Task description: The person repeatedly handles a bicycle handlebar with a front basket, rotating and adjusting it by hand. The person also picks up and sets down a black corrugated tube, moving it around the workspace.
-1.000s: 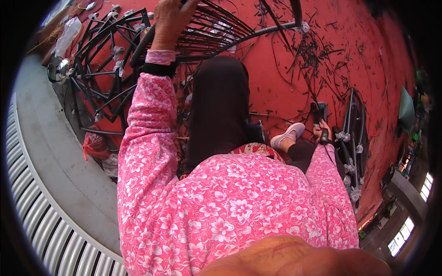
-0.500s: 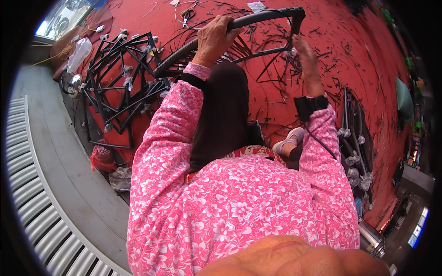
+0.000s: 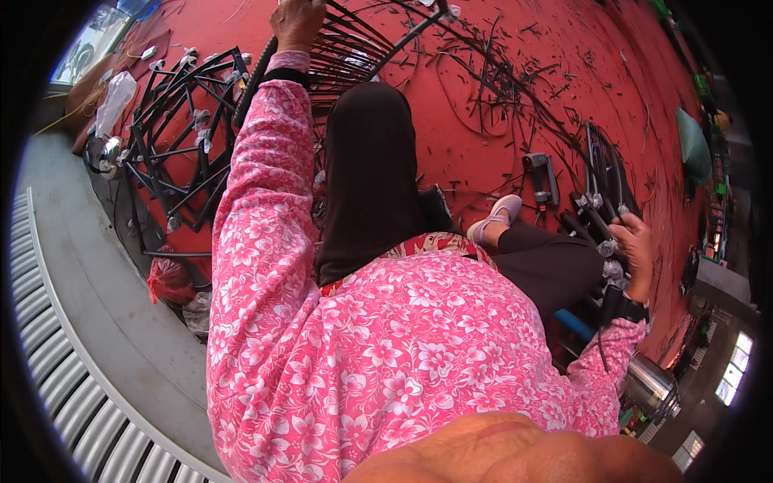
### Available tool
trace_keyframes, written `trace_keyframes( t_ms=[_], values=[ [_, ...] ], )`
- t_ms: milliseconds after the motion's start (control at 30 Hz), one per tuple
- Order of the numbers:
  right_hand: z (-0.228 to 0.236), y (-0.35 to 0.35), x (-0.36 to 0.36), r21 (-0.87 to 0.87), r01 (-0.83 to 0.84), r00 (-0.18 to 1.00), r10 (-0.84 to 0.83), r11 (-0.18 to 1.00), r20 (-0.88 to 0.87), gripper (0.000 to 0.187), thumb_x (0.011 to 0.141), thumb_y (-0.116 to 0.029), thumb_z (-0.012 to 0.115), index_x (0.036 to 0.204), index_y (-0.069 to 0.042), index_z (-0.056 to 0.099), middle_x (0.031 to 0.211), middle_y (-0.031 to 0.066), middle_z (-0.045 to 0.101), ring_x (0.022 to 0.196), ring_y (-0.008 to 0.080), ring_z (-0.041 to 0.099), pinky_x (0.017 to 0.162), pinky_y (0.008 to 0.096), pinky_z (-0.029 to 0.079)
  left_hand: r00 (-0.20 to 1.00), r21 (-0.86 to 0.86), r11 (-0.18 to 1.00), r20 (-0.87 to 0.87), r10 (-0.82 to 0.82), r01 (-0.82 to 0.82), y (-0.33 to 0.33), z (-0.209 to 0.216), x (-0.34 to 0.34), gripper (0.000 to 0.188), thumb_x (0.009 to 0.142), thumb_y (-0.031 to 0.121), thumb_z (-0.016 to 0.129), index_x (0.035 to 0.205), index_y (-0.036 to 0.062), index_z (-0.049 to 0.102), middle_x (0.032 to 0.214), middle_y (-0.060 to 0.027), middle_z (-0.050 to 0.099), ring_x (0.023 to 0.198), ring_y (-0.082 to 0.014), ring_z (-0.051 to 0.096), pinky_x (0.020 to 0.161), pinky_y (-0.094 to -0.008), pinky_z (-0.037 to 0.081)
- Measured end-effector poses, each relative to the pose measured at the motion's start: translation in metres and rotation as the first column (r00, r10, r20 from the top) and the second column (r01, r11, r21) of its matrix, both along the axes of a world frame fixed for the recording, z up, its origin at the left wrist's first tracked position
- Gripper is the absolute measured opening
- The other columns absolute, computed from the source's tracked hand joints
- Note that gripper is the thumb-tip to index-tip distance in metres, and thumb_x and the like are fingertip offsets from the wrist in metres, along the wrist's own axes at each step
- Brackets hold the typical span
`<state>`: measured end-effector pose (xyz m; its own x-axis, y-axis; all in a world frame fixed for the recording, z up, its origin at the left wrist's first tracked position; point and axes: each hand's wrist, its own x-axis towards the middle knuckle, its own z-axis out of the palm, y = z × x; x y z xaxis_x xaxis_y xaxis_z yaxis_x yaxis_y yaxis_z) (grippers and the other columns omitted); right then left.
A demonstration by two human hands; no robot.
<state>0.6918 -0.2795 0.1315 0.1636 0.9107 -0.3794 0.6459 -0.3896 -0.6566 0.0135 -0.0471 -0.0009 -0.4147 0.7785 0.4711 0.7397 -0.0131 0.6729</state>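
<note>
My left hand [image 3: 298, 20] is raised at the top of the view and grips the rim of a black spoked wheel [image 3: 354, 48] standing on the red floor. My right hand [image 3: 636, 249] is low at the right, fingers curled around a black tube of a bicycle frame [image 3: 600, 173] with clear plastic wrap on its joints. A black band sits on each wrist. My pink flowered sleeves and a dark scarf fill the middle. One bent leg in dark trousers ends in a white shoe [image 3: 499, 217].
Several black frames [image 3: 185, 137] are stacked at the left beside a red bag [image 3: 169, 278]. A grey tool [image 3: 541, 177] and cut black strips lie on the red floor [image 3: 483, 105]. A ribbed grey shutter [image 3: 48, 362] runs along the left. A metal flask [image 3: 648, 382] stands lower right.
My right hand left the wheel at the top and dropped to the black frame at the right. My left hand stayed on the wheel's rim.
</note>
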Motion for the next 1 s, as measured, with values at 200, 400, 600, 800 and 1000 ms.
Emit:
trace_keyframes(
  t_ms=[200, 400, 600, 800, 1000],
  values=[
    [0.078, -0.059, 0.229, 0.651, 0.151, 0.89, -0.388, 0.744, 0.238, 0.027, 0.093, -0.016, 0.075, 0.116, -0.002, 0.072, 0.108, 0.004, 0.074, 0.094, 0.0112, 0.068, 0.078, 0.0215, 0.051, 0.99, 0.011, 0.991, -0.042, 0.131, -0.131, 0.006, -0.012, -0.037, 0.032, 0.097, 0.039, 0.064, 0.114, 0.012, 0.068, 0.1, -0.0167, 0.074, 0.098, -0.0373, 0.07, 0.085, -0.0476, 0.052],
    [0.17, -0.135, 0.309, 0.787, 0.041, 0.011, -0.788, 0.616, 0.616, 0.059, 0.091, -0.063, 0.066, 0.106, -0.007, 0.079, 0.105, 0.0123, 0.078, 0.1, 0.0284, 0.073, 0.083, 0.0416, 0.055, 0.99, -0.01, 0.99, -0.019, 0.143, -0.143, 0.008, -0.019, -0.054, 0.033, 0.098, 0.041, 0.062, 0.114, 0.0127, 0.069, 0.102, -0.0168, 0.074, 0.1, -0.0362, 0.07, 0.086, -0.0476, 0.052],
    [0.229, -0.184, 0.387, 0.474, 0.598, -0.05, -0.561, 0.646, 0.826, 0.075, 0.088, -0.077, 0.056, 0.106, -0.008, 0.079, 0.099, 0.018, 0.077, 0.103, 0.0361, 0.07, 0.088, 0.0455, 0.053, 0.977, -0.002, 0.979, -0.058, 0.204, -0.204, 0.014, -0.028, -0.076, 0.034, 0.098, 0.042, 0.062, 0.114, 0.013, 0.072, 0.104, -0.0154, 0.075, 0.1, -0.0364, 0.07, 0.087, -0.0474, 0.053],
    [0.259, -0.13, 0.442, 0.663, 0.562, 0.217, -0.861, 0.495, 0.459, 0.064, 0.093, -0.06, 0.062, 0.118, -0.002, 0.072, 0.103, 0.016, 0.075, 0.101, 0.0294, 0.07, 0.088, 0.0383, 0.054, 0.968, -0.002, 0.969, -0.048, 0.247, -0.247, 0.021, -0.032, -0.082, 0.038, 0.096, 0.045, 0.063, 0.113, 0.0124, 0.072, 0.106, -0.0185, 0.074, 0.103, -0.0386, 0.069, 0.088, -0.0486, 0.052],
    [0.191, 0.0, 0.328, 0.726, 0.128, 0.677, -0.595, 0.676, 0.434, 0.055, 0.094, -0.048, 0.064, 0.121, 0.0, 0.069, 0.105, 0.0151, 0.074, 0.101, 0.0258, 0.07, 0.089, 0.0354, 0.054, 0.991, -0.029, 0.991, -0.018, 0.134, -0.134, 0.003, -0.02, -0.057, 0.037, 0.097, 0.044, 0.064, 0.11, 0.0101, 0.069, 0.098, -0.0174, 0.074, 0.094, -0.0376, 0.071, 0.081, -0.0488, 0.052]
  ],
)
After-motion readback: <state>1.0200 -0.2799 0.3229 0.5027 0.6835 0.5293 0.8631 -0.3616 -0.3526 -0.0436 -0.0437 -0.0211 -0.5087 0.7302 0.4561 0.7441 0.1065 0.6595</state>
